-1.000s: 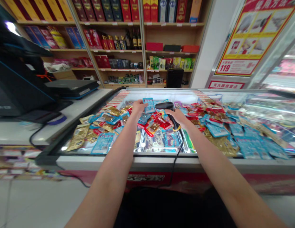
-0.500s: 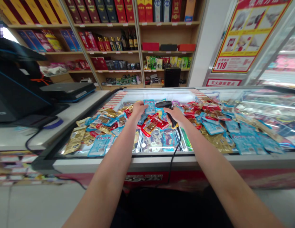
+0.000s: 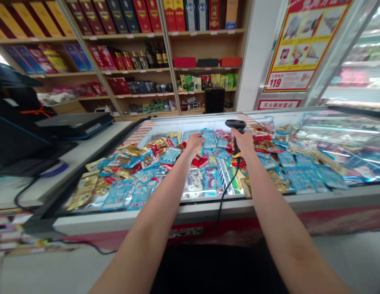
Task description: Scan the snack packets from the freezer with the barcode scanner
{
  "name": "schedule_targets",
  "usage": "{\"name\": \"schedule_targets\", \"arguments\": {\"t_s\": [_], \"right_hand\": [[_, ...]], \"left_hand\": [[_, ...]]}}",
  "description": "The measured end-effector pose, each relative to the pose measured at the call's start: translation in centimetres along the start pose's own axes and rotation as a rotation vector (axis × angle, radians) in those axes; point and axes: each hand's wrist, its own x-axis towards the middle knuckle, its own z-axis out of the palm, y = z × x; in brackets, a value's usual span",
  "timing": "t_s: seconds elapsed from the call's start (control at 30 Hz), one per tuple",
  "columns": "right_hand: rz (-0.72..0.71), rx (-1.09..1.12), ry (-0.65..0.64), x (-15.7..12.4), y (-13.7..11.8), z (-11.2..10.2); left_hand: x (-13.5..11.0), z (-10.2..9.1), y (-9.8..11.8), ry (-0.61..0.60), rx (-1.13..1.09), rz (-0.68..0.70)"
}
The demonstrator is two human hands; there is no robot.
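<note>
- Right now, the person is working over an open freezer chest (image 3: 184,214) full of snack packets, and going by the tool in hand, this looks like a scanning step.
- The right hand (image 3: 241,141) is gripping a black barcode scanner (image 3: 235,124) by its handle, with the fingers closed around it and the scanner head sticking up above them.
- A black cord (image 3: 228,183) is hanging down from the scanner and running over the front edge of the chest.
- The left hand (image 3: 194,145) is reaching down near the back edge of the chest, and its fingers are bunching together at the tips.
- A blue packet (image 3: 209,139) is standing up just beside those fingers, between the two hands, but I cannot tell if the fingers are gripping it.
- Gold packets (image 3: 84,190) and blue packets (image 3: 118,195) are piling up toward the front left corner of the chest, and more are spreading toward the right end.
- The next move seems to call for turning the scanner head and the blue packet's code toward each other.
- A white counter (image 3: 55,171) is standing along the left edge of the chest, and wooden shelves (image 3: 205,32) are holding boxes and bottles behind the back edge.
</note>
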Motion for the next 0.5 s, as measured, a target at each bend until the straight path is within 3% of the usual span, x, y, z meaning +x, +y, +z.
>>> {"name": "schedule_targets", "arguments": {"t_s": [0.17,0.27,0.37,0.5], "right_hand": [[-0.018,0.048,0.144,0.5,-0.4,-2.2],[0.005,0.087,0.198,0.9,-0.1,-2.8],[0.039,0.123,0.236,1.4,0.3,-3.0],[0.020,0.089,0.225,1.7,0.6,-3.1]], "left_hand": [[0.1,5.1,0.9,-0.065,-0.009,0.064],[0.3,7.2,0.8,-0.047,0.109,0.133],[0.3,8.2,0.2,-0.023,0.359,0.222],[-0.3,7.6,-0.5,-0.047,0.554,0.320]]}}
